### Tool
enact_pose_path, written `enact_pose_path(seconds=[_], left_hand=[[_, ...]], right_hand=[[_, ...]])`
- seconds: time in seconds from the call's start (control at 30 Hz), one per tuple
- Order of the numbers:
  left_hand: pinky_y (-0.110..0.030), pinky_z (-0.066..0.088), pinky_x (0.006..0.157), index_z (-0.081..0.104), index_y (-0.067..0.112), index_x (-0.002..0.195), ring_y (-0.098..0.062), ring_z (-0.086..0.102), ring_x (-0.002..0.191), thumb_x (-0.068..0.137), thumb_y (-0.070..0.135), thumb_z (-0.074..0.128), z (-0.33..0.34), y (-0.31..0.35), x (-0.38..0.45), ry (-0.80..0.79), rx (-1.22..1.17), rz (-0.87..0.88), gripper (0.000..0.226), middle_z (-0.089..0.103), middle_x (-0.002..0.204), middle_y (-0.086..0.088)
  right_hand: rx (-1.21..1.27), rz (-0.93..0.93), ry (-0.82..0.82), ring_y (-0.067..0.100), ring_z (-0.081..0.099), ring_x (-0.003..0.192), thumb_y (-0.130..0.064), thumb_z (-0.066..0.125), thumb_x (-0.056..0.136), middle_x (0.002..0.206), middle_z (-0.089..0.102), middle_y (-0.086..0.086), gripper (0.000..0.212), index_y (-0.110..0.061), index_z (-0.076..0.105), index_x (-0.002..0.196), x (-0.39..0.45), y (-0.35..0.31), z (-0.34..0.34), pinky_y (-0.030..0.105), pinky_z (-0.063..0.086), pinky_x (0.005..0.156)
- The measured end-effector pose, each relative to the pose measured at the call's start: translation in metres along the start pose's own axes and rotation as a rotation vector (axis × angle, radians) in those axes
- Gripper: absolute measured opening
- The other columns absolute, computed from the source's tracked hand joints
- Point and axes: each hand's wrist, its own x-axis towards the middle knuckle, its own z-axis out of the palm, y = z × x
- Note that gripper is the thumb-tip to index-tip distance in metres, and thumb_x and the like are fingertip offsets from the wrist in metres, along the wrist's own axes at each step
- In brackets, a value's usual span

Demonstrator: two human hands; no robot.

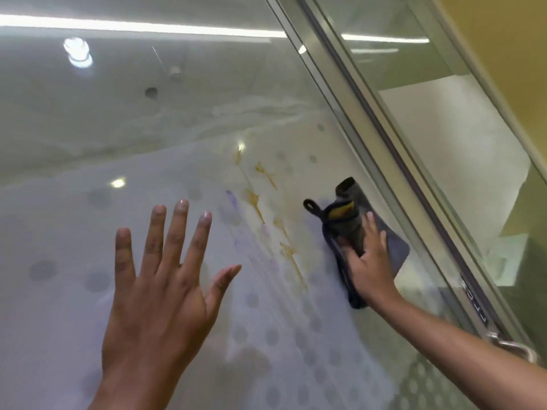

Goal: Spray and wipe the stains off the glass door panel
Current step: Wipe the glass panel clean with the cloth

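The glass door panel fills most of the view, frosted with grey dots in its lower part. Yellow-brown stains run in streaks down its middle, with fainter purple smears to their left. My right hand presses a dark grey cloth flat on the glass, just right of the stains and beside the door frame. My left hand rests spread on the glass at the lower left, fingers apart and holding nothing. No spray bottle is in view.
A metal door frame runs diagonally from the top centre to the lower right. A metal handle or lock sits on it at the lower right. Another glass pane lies beyond the frame.
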Motion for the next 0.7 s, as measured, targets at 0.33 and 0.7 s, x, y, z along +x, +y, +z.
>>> enact_pose_path(seconds=[0.33,0.7], left_hand=[[-0.069,0.013,0.131,0.028,0.017,0.169,-0.034,0.015,0.168,0.101,0.071,0.026,0.001,-0.001,0.002,-0.008,-0.002,-0.024,0.087,0.017,0.181,-0.011],[-0.067,0.011,0.132,0.029,0.015,0.169,-0.033,0.015,0.168,0.103,0.073,0.021,0.002,-0.001,0.002,-0.026,0.042,-0.058,0.088,0.018,0.181,-0.011]], right_hand=[[0.039,0.216,0.049,0.038,0.014,0.160,-0.047,0.053,0.105,0.172,0.025,0.010,0.065,-0.022,0.033,0.161,0.158,-0.033,0.003,0.056,0.013,0.129],[-0.002,-0.253,-0.206,0.027,0.018,0.160,-0.022,0.056,0.103,0.169,0.032,0.002,0.064,-0.032,0.030,0.161,0.189,-0.056,0.003,0.057,0.015,0.129]])
